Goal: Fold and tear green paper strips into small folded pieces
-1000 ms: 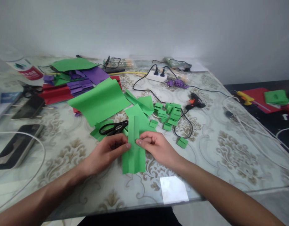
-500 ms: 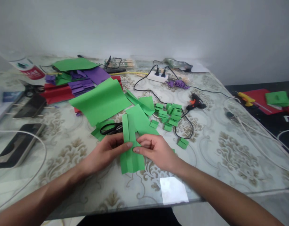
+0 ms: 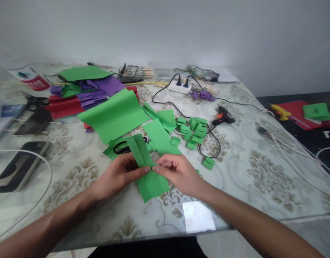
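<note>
Centrally, a creased green paper strip [image 3: 151,188] is pinched between two hands above the near tabletop [image 3: 224,197].
The left hand [image 3: 124,172] holds the strip's left edge, thumb in front and fingers mostly hidden behind; the right hand [image 3: 179,173] is closed on the opposite edge. Their thumb tips nearly meet, probably so that both can work the paper's middle, leaving its upper and lower ends free. Black scissors [image 3: 124,149] lie just beyond the left hand, partly covered by the strip, seemingly parked within reach. Small folded green pieces [image 3: 194,130] cluster beyond the right hand, perhaps gathered there to stay apart from the larger green sheet [image 3: 116,114].
</note>
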Demonstrator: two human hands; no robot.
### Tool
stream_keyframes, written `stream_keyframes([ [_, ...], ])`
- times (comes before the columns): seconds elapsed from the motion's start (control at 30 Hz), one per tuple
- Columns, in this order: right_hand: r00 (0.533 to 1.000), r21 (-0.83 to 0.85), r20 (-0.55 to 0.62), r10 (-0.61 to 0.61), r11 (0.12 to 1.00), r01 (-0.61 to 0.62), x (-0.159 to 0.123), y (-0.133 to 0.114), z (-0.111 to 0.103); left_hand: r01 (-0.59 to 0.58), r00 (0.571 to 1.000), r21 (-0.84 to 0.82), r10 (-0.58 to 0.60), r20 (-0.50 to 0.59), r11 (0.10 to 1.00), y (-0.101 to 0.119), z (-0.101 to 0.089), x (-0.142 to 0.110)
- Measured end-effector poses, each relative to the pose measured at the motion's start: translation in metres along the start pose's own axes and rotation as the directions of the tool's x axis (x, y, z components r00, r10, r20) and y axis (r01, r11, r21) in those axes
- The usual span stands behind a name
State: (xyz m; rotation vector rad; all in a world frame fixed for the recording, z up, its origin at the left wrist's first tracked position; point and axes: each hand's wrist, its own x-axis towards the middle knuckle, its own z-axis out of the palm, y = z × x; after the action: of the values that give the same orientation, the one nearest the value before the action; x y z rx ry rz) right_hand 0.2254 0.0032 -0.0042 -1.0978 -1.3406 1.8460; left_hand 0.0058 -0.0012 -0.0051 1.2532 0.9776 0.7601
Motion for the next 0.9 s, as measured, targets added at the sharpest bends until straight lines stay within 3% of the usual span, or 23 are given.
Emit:
stream_keyframes([
  [0.43,0.994,-0.150,-0.027,-0.108,0.983,0.102,-0.0006,0.0037,0.0030,0.013,0.995,0.158,0.003,-0.103,0.987,-0.0022,0.0010,-0.0021],
  [0.57,0.996,-0.100,-0.036,-0.085,0.992,0.081,0.0009,0.0048,0.0028,0.025,0.991,0.139,-0.007,-0.131,0.990,-0.0049,0.0016,-0.0010],
  [0.77,0.999,-0.052,0.046,-0.010,0.999,0.012,0.0015,0.0029,0.0007,0.076,0.985,0.182,-0.046,-0.166,0.980,-0.0047,-0.0003,0.0009],
  [0.9,0.999,-0.045,0.052,0.000,0.999,0.002,0.0007,0.0036,-0.0001,0.092,0.988,0.172,-0.068,-0.140,0.981,-0.0001,-0.0011,0.0010],
])
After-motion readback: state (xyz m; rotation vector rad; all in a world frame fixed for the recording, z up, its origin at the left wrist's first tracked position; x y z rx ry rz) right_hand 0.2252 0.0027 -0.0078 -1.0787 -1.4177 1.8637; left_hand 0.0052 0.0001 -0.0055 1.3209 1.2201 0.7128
